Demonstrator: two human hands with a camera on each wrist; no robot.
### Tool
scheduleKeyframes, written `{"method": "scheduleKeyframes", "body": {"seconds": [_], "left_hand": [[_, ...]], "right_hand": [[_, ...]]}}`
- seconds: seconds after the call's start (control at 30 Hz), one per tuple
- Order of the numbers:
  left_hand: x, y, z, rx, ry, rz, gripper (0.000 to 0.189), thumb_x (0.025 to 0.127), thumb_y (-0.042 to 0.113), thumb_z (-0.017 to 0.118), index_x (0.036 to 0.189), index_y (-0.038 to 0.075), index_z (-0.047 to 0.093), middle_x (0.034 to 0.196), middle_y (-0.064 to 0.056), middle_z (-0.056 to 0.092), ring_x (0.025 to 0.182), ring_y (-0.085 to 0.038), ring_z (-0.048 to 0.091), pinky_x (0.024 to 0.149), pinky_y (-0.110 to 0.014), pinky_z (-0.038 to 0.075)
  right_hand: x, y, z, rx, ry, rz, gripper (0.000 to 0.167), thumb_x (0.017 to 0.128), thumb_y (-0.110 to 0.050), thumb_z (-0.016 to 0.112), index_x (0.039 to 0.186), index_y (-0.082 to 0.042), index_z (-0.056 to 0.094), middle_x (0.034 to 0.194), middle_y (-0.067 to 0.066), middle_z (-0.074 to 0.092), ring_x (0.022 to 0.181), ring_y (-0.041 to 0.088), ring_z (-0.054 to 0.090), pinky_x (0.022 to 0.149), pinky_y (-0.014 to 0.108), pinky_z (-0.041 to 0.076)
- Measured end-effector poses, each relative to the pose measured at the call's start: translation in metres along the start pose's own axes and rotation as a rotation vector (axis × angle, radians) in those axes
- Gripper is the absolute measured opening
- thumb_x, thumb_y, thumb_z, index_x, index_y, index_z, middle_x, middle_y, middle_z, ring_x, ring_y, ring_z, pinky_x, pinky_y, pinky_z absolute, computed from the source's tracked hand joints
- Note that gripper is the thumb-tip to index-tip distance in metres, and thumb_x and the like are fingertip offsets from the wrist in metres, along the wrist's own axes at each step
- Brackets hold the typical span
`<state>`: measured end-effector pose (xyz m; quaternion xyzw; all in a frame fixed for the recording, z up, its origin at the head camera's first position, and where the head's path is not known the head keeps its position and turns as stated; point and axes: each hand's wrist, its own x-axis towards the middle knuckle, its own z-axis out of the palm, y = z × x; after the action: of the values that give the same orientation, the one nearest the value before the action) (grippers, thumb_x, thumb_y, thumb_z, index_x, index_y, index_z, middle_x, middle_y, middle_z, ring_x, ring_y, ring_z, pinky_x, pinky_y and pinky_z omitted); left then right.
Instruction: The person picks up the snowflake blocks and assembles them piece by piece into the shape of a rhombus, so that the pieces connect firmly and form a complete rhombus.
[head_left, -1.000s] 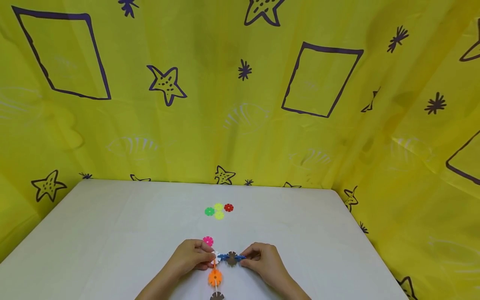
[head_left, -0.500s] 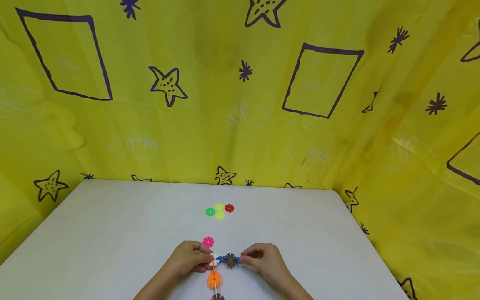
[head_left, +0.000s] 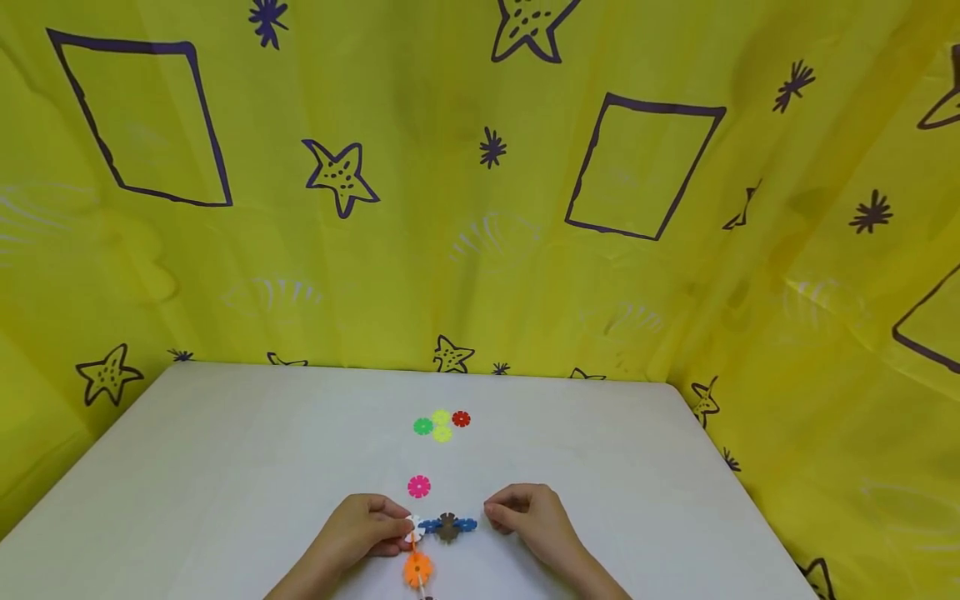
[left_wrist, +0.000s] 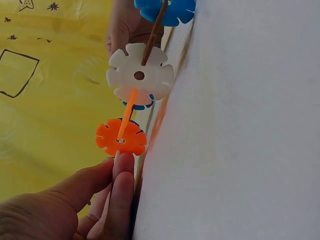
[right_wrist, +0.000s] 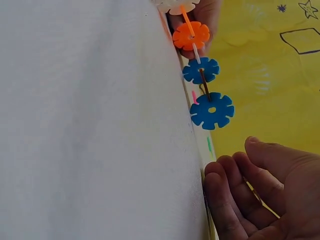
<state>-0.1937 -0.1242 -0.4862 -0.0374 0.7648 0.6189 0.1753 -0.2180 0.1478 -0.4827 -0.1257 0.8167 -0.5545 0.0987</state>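
Observation:
My left hand [head_left: 360, 529] pinches a white slotted snowflake disc [head_left: 415, 529] at one end of a linked chain of plastic discs. To its right run blue discs [head_left: 468, 525] with a brown disc [head_left: 447, 527] joined crosswise between them. An orange disc [head_left: 417, 570] hangs off toward the near edge, and in the left wrist view this orange disc [left_wrist: 121, 136] sits right above the fingertips. My right hand [head_left: 528, 521] is apart from the chain's blue end, thumb and fingers loosely bent around nothing. The right wrist view shows a gap between it and the end blue disc [right_wrist: 212, 111].
A pink disc [head_left: 419, 487] lies flat on the white table [head_left: 600, 467] just beyond the chain. Farther back lie a green disc [head_left: 423, 427], two yellow discs [head_left: 442, 434] and a red disc [head_left: 461, 419]. Yellow patterned cloth [head_left: 420, 275] hangs behind the table.
My right hand has let go of the blue end disc and now stands off to its right. My left hand has moved slightly left with the chain, uncovering the pink disc.

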Motion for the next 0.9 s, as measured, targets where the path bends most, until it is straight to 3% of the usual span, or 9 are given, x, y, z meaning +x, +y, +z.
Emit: {"method": "scheduleKeyframes", "body": {"seconds": [0.33,0.6,0.9], "left_hand": [[-0.009,-0.008,-0.016,0.018,0.041,-0.023,0.029,0.086,0.016,0.076,0.102,-0.005,0.068,0.079,-0.006,0.073,0.065,-0.013,0.068,0.066,-0.026,0.06],[-0.015,-0.014,-0.027,0.034,0.046,-0.036,0.031,0.086,0.018,0.076,0.104,-0.007,0.068,0.08,-0.006,0.073,0.066,-0.013,0.068,0.067,-0.027,0.061],[-0.018,-0.014,-0.039,0.045,0.034,-0.055,0.035,0.086,0.02,0.076,0.106,-0.007,0.067,0.083,-0.005,0.073,0.067,-0.013,0.068,0.068,-0.027,0.06]], "right_hand": [[0.032,-0.011,0.011,-0.021,-0.047,0.009,0.016,0.087,-0.018,0.075,0.095,-0.004,0.075,0.079,0.004,0.073,0.067,0.011,0.065,0.058,0.023,0.054],[0.06,-0.018,0.029,-0.013,-0.146,0.024,0.02,0.085,-0.015,0.077,0.102,-0.003,0.076,0.088,0.005,0.075,0.071,0.012,0.068,0.067,0.026,0.059],[0.082,-0.029,0.046,-0.227,-0.137,-0.047,0.021,0.077,-0.016,0.085,0.096,-0.009,0.079,0.079,-0.006,0.072,0.073,0.006,0.06,0.064,0.017,0.05]]}}
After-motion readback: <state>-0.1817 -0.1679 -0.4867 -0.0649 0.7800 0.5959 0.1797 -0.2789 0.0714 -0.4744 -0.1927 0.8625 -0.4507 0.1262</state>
